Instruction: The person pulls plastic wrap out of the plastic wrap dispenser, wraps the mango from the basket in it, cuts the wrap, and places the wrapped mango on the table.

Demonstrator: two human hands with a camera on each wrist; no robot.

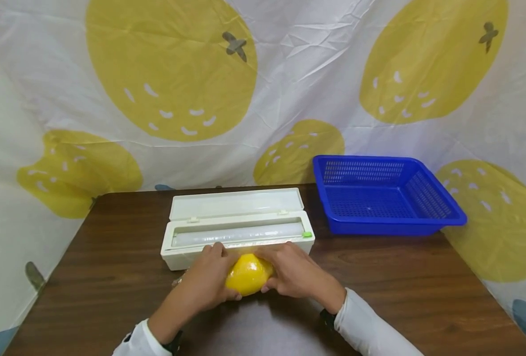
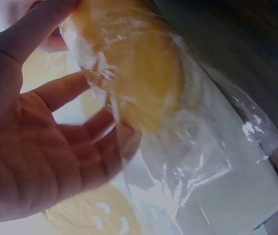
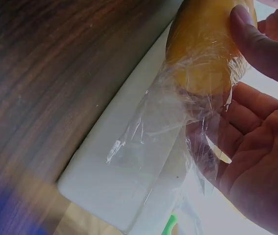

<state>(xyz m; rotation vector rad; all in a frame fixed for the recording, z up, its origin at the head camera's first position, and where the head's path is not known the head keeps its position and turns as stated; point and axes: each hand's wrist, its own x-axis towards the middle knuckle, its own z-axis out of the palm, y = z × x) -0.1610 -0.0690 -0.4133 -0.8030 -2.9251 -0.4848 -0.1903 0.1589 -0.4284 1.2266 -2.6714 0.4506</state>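
Both hands hold a smooth, rounded yellow fruit [image 1: 248, 276] just in front of a white cling film dispenser [image 1: 173, 259]. Clear cling film [image 2: 178, 171] covers the fruit, and its loose, crinkled ends hang off both sides in the wrist views. My left hand [image 1: 209, 274] grips the fruit's left end, thumb on the near side. At the other end my right hand [image 1: 291, 271] grips it, its thumb pressing the yellow surface in the right wrist view. A roll of film [image 1: 240, 234] lies inside the dispenser, whose lid [image 1: 236, 204] is hinged back.
A blue perforated basket [image 1: 387, 227] stands at the back right of the dark wooden table [image 1: 401, 287]. A green slider [image 1: 307, 235] sits at the dispenser's right end. Behind the table hangs a white curtain [image 1: 298, 94] with yellow fruit prints.
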